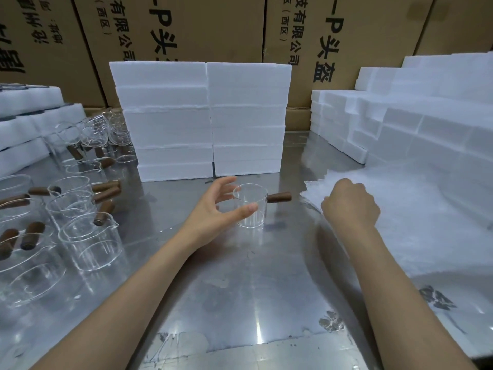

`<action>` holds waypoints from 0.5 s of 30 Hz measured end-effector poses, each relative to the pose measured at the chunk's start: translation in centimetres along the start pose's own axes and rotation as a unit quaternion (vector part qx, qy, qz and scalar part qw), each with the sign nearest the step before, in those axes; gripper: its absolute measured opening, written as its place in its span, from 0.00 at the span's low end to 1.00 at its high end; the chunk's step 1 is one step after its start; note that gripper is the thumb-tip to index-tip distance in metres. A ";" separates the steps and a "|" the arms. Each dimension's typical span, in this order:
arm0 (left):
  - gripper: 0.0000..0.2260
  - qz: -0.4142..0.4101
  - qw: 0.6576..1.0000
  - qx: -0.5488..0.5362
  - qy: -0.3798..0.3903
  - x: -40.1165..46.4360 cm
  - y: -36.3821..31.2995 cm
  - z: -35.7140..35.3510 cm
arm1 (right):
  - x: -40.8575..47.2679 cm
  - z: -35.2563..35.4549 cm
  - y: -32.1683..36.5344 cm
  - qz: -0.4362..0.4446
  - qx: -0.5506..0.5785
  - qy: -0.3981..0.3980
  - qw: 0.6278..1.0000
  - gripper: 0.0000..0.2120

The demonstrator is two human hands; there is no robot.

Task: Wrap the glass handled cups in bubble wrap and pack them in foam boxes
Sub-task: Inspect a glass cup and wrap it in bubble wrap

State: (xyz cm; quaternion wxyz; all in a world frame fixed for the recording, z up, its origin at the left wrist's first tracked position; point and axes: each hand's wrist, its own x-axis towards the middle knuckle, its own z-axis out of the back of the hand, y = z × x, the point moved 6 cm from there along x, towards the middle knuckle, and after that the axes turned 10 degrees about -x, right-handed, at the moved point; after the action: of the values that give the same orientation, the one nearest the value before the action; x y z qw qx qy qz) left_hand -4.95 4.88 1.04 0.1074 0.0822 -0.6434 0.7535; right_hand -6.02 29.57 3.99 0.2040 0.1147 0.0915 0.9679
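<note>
A clear glass cup (252,209) with a brown wooden handle (278,197) stands upright on the metal table (240,289). My left hand (216,209) is around its left side, fingers relaxed and spread, thumb in front of the glass; whether it touches is unclear. My right hand (349,205) has its fingers curled at the near-left edge of a stack of white bubble wrap sheets (413,217), seemingly pinching a sheet. Two stacks of white foam boxes (202,121) stand behind the cup.
Several more glass cups with wooden handles (80,209) crowd the table's left side. Foam pieces (26,121) lie at far left, and stepped foam boxes (400,121) at right. Brown cartons (186,28) wall off the back.
</note>
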 end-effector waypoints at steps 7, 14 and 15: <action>0.34 -0.015 1.000 -0.002 -0.013 -0.2 -0.5 0.3 | 0.2 2.1 -0.6 -0.021 0.079 -0.131 0.988 0.08; 0.26 -0.124 0.988 0.022 -0.089 -0.8 -3.0 1.3 | -6.2 7.6 4.3 0.272 0.242 -0.442 0.820 0.04; 0.23 -0.158 0.983 0.033 -0.092 -1.1 -3.7 1.2 | -7.4 7.4 5.4 0.320 0.243 -0.447 0.799 0.04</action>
State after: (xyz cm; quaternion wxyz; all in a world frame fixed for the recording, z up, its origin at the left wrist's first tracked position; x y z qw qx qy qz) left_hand -2.94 4.18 4.44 0.1623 0.2553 -0.6043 0.7371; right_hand 0.49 22.61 10.92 -0.1341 0.6032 0.1799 0.7653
